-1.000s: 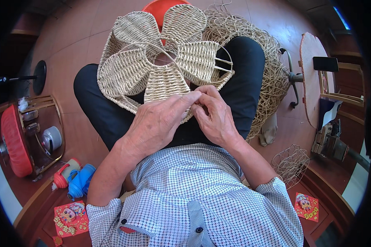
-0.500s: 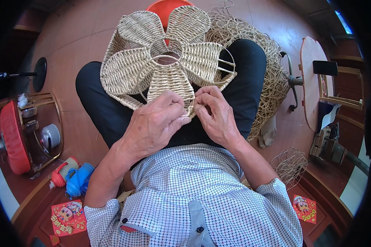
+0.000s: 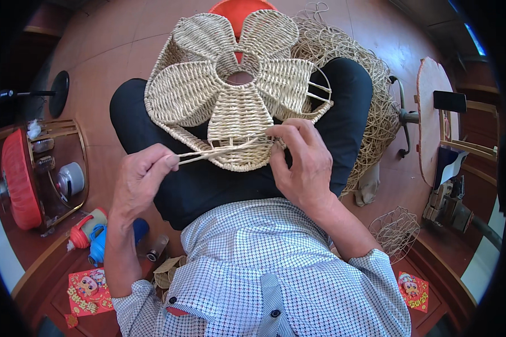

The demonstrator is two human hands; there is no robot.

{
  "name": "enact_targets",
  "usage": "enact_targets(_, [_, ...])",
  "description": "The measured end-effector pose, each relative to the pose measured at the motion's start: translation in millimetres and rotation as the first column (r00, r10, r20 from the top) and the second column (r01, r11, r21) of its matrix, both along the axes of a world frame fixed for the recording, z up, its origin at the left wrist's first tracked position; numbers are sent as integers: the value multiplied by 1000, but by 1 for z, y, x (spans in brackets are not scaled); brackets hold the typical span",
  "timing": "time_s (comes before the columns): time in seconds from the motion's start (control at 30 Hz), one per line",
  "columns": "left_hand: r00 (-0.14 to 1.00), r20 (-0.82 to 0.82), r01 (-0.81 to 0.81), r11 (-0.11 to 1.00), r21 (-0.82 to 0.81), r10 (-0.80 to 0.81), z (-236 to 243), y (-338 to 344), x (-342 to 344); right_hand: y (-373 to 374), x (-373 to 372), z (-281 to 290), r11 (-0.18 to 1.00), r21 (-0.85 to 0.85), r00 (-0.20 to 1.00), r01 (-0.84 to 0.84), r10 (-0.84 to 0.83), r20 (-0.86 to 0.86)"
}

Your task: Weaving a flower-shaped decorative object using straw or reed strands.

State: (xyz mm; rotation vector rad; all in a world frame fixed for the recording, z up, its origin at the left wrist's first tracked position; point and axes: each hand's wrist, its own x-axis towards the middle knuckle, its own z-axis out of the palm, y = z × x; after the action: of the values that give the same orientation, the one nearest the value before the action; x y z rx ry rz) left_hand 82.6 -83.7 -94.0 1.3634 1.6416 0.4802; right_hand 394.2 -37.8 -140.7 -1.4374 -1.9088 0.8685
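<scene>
On my lap rests a flower-shaped woven basket [image 3: 239,112] of pale twisted cord, with several petals round a central hole. The petal at the right has an unwoven gap showing bare frame bars. Two strands of cord [image 3: 208,153] stretch across the near petal's lower edge. My left hand [image 3: 146,174] is closed around their free ends, out to the left of the basket. At the other end my right hand [image 3: 301,160] pinches near the petal's lower right corner, thumb and forefinger against the weave and cord. What its fingertips grip is partly hidden.
A large heap of loose cord [image 3: 348,62] lies on the floor beyond my right knee. An orange-red stool or bucket [image 3: 242,11] is behind the basket. At left stand a blue bottle [image 3: 98,244] and a red-topped one [image 3: 83,230]; a wire bundle [image 3: 396,230] lies at right.
My left hand has pulled away to the left, drawing the cord strands out. The right hand stays by the petal corner. The basket has shifted slightly right, tilting so its central hole shows.
</scene>
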Motion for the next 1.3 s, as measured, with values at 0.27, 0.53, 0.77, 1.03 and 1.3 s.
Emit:
enact_targets(0.27, [985, 80, -164, 969, 187, 151, 40, -21, -87, 2, -54, 24, 912, 99, 915, -398, 402, -25])
enact_targets(0.53, [817, 434, -501, 840, 206, 380, 38, -26, -133, 60, 7, 50, 847, -385, 772, -366, 45, -634])
enact_targets(0.77, [979, -20, -184, 920, 347, 203, 30, 10, -42, 71, 29, 77, 921, -370, 993, -120, 113, -41])
enact_targets(1.03, [996, 42, 69, 969, 239, -81, 25, 46, 75, 41, -21, 82, 795, 410, 855, -447, 246, 456])
enact_targets(1.3, [990, 99, 91, 988, 124, -103, 9, 38, 70, 30, -7, 36, 932, -116, 936, -344, 331, -118])
